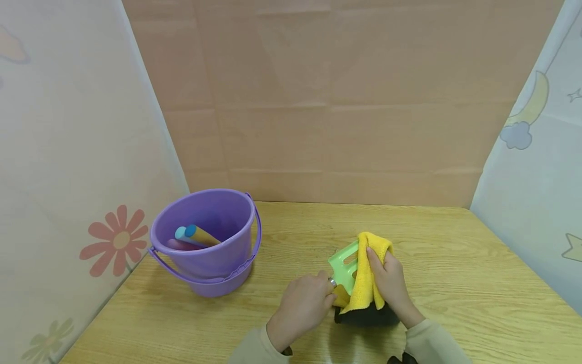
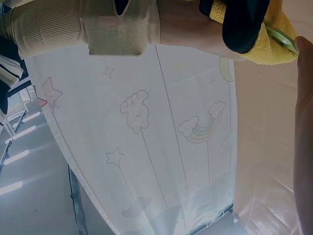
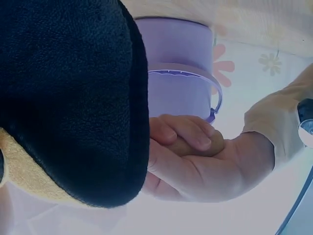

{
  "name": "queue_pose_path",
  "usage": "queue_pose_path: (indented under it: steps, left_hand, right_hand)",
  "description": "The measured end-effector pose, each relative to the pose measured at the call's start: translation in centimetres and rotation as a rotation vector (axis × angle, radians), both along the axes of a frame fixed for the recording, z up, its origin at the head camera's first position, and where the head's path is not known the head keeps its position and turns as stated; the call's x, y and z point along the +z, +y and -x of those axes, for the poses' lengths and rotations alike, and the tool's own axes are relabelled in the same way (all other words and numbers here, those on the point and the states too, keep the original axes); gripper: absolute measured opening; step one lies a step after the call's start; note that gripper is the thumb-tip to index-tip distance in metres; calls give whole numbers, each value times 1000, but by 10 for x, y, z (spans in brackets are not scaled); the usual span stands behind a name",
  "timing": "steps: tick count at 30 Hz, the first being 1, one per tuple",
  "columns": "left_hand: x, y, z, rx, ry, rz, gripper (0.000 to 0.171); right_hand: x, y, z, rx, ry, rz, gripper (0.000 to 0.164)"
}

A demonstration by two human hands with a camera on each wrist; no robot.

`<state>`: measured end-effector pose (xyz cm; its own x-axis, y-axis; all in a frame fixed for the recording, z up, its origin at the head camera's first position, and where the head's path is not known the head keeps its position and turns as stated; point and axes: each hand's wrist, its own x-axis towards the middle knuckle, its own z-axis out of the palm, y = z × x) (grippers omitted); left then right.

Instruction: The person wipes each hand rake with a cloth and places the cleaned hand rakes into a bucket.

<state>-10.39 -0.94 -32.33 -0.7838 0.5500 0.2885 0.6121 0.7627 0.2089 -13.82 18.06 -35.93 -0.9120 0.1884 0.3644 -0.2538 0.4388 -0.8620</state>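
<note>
A green slotted toy shovel (image 1: 340, 267) is held up over the table by my left hand (image 1: 303, 307), whose fingers curl round its handle. The right wrist view shows that handle (image 3: 183, 148) as a tan, rounded grip within the left hand's palm. My right hand (image 1: 392, 282) grips a cloth (image 1: 364, 280), yellow on one face and dark navy on the other. The cloth drapes over the right part of the shovel's head and covers it there. In the right wrist view the cloth's navy side (image 3: 73, 98) hangs large in front.
Left of the hands stands a purple bucket (image 1: 218, 260) with its handle down. Several round-ended sticks (image 1: 202, 235) lean inside it, tipped blue and light blue. The wooden table (image 1: 454, 263) meets a tan backdrop (image 1: 327, 101) behind and patterned sheets at both sides.
</note>
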Motion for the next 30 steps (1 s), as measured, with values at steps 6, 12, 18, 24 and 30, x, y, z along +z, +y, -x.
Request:
queue_pose_path:
  steps: [6,12,18,24,30]
  left_hand:
    - [0,-1,0,-5,14,23,28]
    - [2,-1,0,-19,-10,14,30]
    - [2,-3,0,-26,-18,-2,29]
    - [3,-4,-1,-14,-54,-47,29]
    - [5,-7,1,-13,-123,-87,26]
  right_hand:
    - [4,1,-1,8,-34,10,27]
    - [9,2,-3,62,-130,203,37]
    - [13,7,-6,136,-225,366,41]
    - [14,9,-8,185,-242,449,39]
    - [11,10,-7,177,-233,467,38]
